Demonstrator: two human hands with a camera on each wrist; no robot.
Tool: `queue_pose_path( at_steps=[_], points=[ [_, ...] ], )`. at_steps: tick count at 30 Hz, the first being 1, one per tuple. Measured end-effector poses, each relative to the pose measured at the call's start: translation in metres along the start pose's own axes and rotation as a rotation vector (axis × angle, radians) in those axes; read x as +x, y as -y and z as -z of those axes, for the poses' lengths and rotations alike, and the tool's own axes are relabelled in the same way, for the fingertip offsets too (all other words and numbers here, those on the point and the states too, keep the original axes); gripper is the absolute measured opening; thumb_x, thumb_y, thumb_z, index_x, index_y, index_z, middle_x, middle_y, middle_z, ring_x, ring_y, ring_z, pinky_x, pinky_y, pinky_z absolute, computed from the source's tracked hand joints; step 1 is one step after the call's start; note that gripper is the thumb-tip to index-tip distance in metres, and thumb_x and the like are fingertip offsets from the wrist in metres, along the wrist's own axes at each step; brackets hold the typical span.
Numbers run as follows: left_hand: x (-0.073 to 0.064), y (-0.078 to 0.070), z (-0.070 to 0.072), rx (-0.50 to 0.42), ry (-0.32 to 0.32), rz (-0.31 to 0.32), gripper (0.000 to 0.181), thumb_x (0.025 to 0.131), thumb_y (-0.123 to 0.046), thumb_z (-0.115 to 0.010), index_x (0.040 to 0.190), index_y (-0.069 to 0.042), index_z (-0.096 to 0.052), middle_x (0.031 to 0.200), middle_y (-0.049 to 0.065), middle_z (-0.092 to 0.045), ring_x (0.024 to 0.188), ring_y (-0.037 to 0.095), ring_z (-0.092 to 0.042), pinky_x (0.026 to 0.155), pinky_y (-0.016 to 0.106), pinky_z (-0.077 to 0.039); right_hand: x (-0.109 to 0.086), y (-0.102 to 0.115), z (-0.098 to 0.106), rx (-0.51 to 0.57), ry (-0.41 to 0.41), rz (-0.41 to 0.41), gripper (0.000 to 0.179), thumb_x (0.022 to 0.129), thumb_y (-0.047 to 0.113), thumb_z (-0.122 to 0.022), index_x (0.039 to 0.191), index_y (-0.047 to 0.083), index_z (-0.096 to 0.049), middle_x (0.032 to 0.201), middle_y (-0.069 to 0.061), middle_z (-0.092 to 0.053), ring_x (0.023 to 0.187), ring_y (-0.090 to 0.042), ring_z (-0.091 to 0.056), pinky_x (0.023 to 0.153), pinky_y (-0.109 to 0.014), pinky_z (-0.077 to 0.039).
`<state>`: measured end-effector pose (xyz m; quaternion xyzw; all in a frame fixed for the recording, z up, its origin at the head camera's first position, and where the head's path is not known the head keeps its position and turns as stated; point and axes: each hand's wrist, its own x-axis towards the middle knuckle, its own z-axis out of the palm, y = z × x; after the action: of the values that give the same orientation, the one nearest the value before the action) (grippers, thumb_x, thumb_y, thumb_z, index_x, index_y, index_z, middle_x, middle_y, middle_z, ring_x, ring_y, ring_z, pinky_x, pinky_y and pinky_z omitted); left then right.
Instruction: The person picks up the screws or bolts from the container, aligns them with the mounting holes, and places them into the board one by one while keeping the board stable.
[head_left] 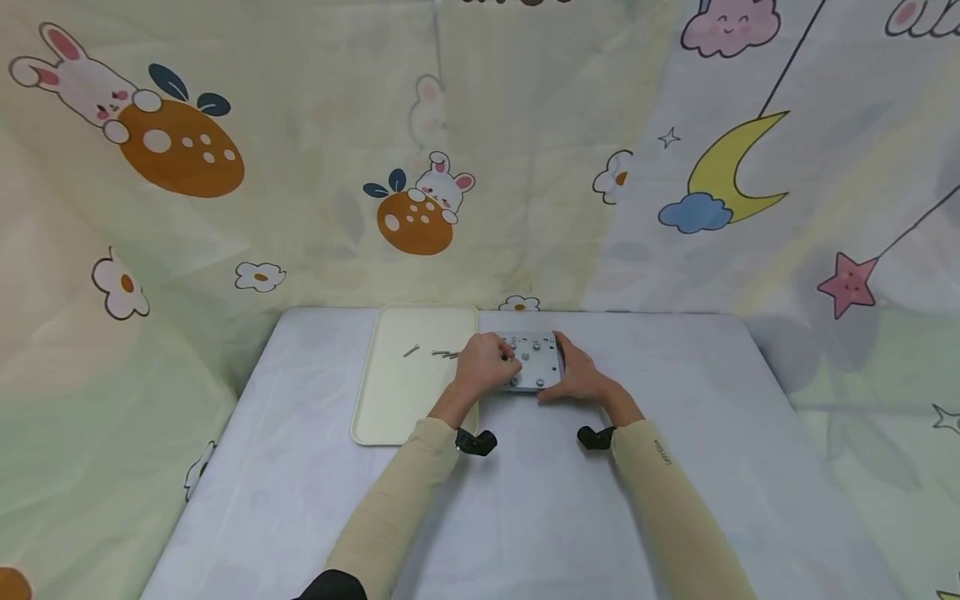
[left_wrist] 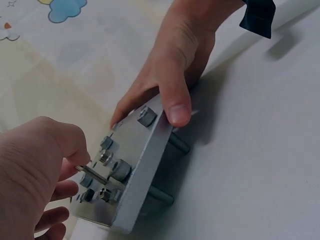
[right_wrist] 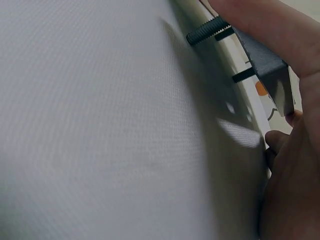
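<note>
A flat metal plate [head_left: 547,360] with several bolts through it is held over the white table by my right hand [head_left: 582,372], thumb on the near edge and fingers on the far side. Bolt heads [left_wrist: 120,170] stand up from its top face, and threaded shanks [right_wrist: 244,75] jut out underneath. My left hand [head_left: 486,363] pinches a thin metal screw [left_wrist: 96,175] between thumb and forefinger, right over the bolt heads at the plate's left part. The screw's upper end is hidden by the fingers.
A cream tray [head_left: 388,408] lies left of the plate, partly under my left hand and forearm. On it lie a loose screw [head_left: 411,351] and a small group of screws [head_left: 442,354]. A printed cloth backdrop [head_left: 315,225] rises behind the table [head_left: 540,500].
</note>
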<state>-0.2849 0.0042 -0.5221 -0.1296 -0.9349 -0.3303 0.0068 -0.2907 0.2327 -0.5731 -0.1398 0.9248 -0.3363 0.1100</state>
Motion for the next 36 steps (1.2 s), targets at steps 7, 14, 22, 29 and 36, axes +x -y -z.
queue_pose_path(
  at_steps=[7, 14, 22, 29, 36],
  points=[
    [0.010, -0.001, 0.010, 0.015, 0.065, 0.058, 0.013, 0.077, -0.028, -0.070, 0.080, -0.016, -0.076, 0.084, -0.007, -0.066, 0.063, 0.009, -0.057, 0.046, 0.025, -0.044, 0.005, 0.005, 0.007, 0.008, 0.006, 0.005, 0.142, 0.054, 0.061, -0.087, 0.156, 0.009, -0.002, 0.155, -0.015, -0.024, 0.140, -0.034, -0.025, 0.110, -0.054, -0.021],
    [0.016, -0.002, 0.014, 0.001, 0.137, 0.099, 0.013, 0.077, -0.031, -0.072, 0.077, -0.018, -0.072, 0.076, -0.008, -0.064, 0.063, 0.011, -0.059, 0.052, 0.026, -0.047, 0.005, 0.009, 0.008, 0.000, 0.005, -0.002, 0.142, 0.055, 0.059, -0.088, 0.156, 0.009, -0.001, 0.156, -0.014, -0.023, 0.140, -0.034, -0.024, 0.111, -0.053, -0.020],
    [0.013, 0.001, 0.010, -0.026, 0.144, 0.087, 0.013, 0.078, -0.031, -0.071, 0.076, -0.018, -0.072, 0.074, -0.008, -0.065, 0.062, 0.010, -0.058, 0.051, 0.026, -0.047, 0.004, 0.006, 0.002, -0.004, 0.003, -0.010, 0.142, 0.054, 0.061, -0.087, 0.156, 0.010, -0.002, 0.156, -0.013, -0.024, 0.140, -0.033, -0.025, 0.111, -0.053, -0.021],
    [0.010, 0.002, 0.006, -0.051, 0.131, 0.071, 0.011, 0.076, -0.028, -0.071, 0.075, -0.018, -0.071, 0.075, -0.007, -0.064, 0.062, 0.010, -0.058, 0.051, 0.026, -0.047, 0.000, 0.005, 0.001, 0.013, 0.003, -0.011, 0.141, 0.055, 0.060, -0.088, 0.156, 0.010, -0.003, 0.156, -0.014, -0.024, 0.139, -0.034, -0.025, 0.110, -0.055, -0.020],
    [0.004, 0.008, 0.002, -0.072, 0.079, 0.031, 0.020, 0.085, -0.035, -0.067, 0.087, -0.017, -0.076, 0.096, -0.006, -0.067, 0.081, 0.011, -0.059, 0.066, 0.029, -0.049, -0.003, 0.004, 0.001, 0.028, -0.003, -0.008, 0.141, 0.054, 0.061, -0.088, 0.156, 0.010, -0.004, 0.155, -0.015, -0.025, 0.139, -0.035, -0.025, 0.109, -0.056, -0.019]
  ],
)
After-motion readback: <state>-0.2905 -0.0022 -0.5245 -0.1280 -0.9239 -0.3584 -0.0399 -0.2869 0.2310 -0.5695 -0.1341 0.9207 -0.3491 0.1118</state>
